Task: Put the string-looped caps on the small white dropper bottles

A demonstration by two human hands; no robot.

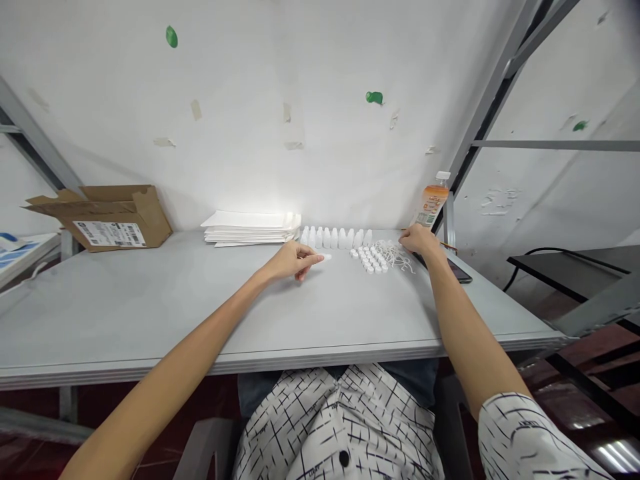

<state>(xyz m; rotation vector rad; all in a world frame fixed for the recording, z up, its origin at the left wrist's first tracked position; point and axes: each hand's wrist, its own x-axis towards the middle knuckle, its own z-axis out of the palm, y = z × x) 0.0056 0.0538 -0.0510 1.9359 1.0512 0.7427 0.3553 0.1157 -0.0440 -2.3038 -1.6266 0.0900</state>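
Observation:
My left hand (296, 260) is closed in a pinch above the tabletop, with a small white plastic piece (327, 257) at its fingertips. Most of that piece is hidden, so its kind is unclear. Just behind it stands a row of small white bottles (335, 239). To the right, white caps (370, 260) sit grouped in short rows. Beside the caps lies a loose pile of thin white strips (396, 256). My right hand (419, 239) is at the far edge of this pile, fingers drawn together; whatever they hold is too small or hidden.
A stack of white envelopes or sheets (250, 228) lies against the wall, left of the bottles. An open cardboard box (117, 223) stands farther left. Behind my right hand is an orange-labelled drink bottle (431, 202). A dark phone (459, 271) lies by my right wrist.

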